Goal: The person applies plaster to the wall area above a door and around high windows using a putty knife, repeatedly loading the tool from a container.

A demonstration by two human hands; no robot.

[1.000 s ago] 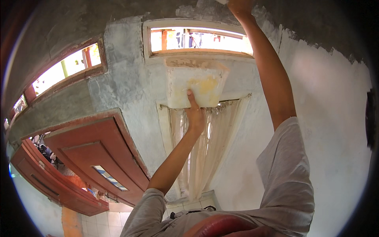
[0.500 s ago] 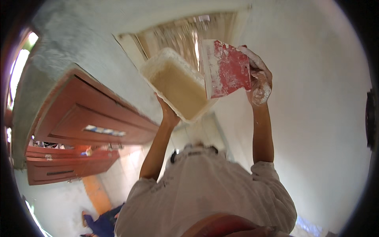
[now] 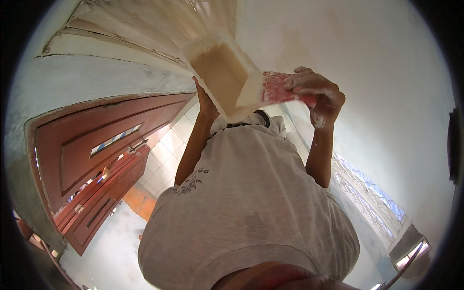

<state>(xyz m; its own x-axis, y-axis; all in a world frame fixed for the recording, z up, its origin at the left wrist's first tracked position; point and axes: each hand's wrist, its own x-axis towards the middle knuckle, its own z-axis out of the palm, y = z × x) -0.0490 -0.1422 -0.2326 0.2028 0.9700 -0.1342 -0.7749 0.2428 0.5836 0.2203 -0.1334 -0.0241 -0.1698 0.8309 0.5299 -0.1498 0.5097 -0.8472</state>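
Observation:
A whitish rectangular tub (image 3: 249, 96), tilted, is held out in front of me. Smooth beige paste (image 3: 220, 72) lies inside it. My left hand (image 3: 207, 100) grips the tub from its lower left side, with the fingers partly hidden beneath. In my right hand (image 3: 323, 94) is a red putty scraper (image 3: 280, 88), smeared with white. My fingers lie across its face, and whitish residue coats the hand. The scraper's left edge meets the tub's right rim in the view; whether they touch, I cannot tell.
Reddish-brown panelled doors (image 3: 111, 133) stand to the left. A pale wall (image 3: 382, 96) fills the right side, with a window grille (image 3: 369, 193) lower down. Hanging pale curtain-like material (image 3: 145, 24) is at the top left. Light floor tiles (image 3: 171, 140) show beyond my left arm.
The view has turned and shifted. The scraper has dropped from above the tub's right end to beside its right rim, and my right fingers now lie over its face. My left hand keeps the tub.

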